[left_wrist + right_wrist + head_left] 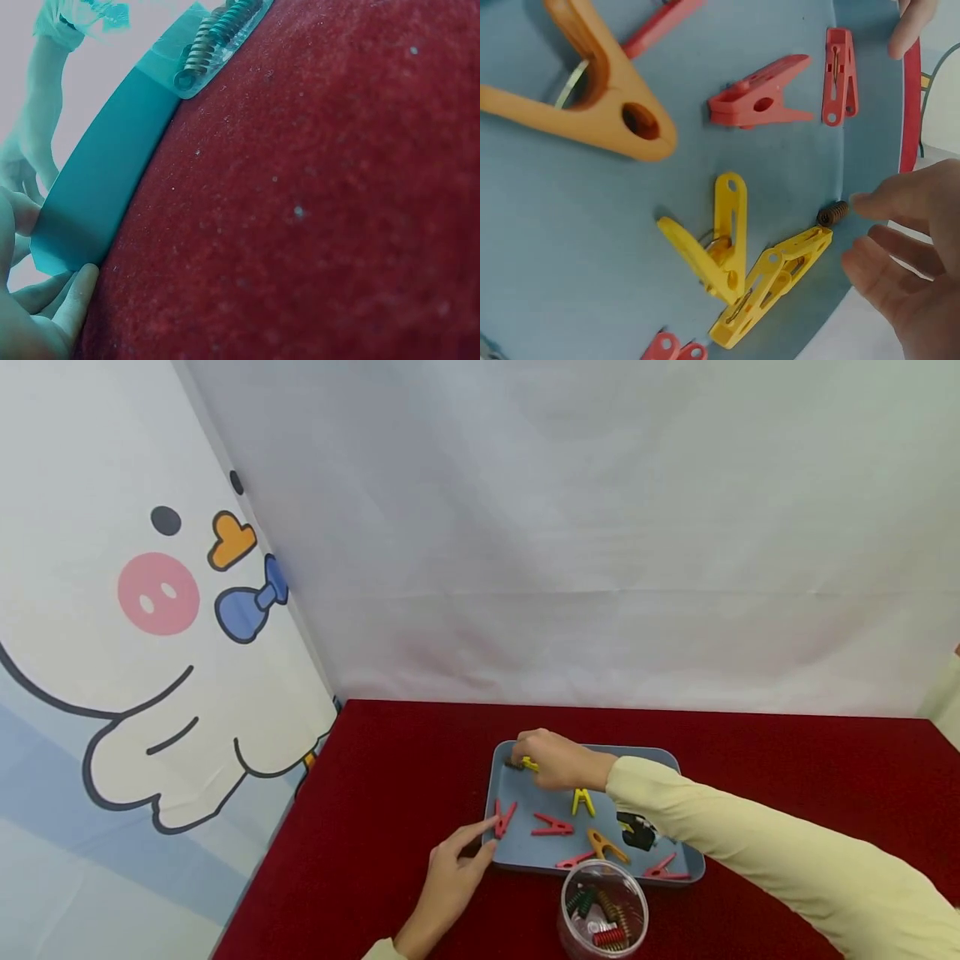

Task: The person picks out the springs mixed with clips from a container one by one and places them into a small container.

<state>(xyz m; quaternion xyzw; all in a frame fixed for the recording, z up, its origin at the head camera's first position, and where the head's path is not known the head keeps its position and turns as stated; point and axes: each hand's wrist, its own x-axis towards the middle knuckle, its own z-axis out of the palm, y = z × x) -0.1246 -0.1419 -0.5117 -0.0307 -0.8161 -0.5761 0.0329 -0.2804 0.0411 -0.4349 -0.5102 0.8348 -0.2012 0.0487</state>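
Observation:
A blue-grey tray (531, 800) holds several plastic clothespins. At its front left corner my left hand (448, 877) holds the rim, one finger over it near a red clothespin (502, 818) and other fingers against the outside. My right hand (553, 760) is low over the far left corner. In the right wrist view its thumb and fingers are apart beside a small brown coil spring (832, 213), with nothing pinched between them. Whether a fingertip touches the spring I cannot tell. Yellow clothespins (727, 240) lie close to it.
A clear round jar (564, 931) with several coloured springs stands in front of the tray. An orange clip (606, 845), other red clothespins (553, 825) and a black item (637, 833) lie in the tray. Red cloth (405, 760) covers the table, with a pale curtain (600, 527) behind.

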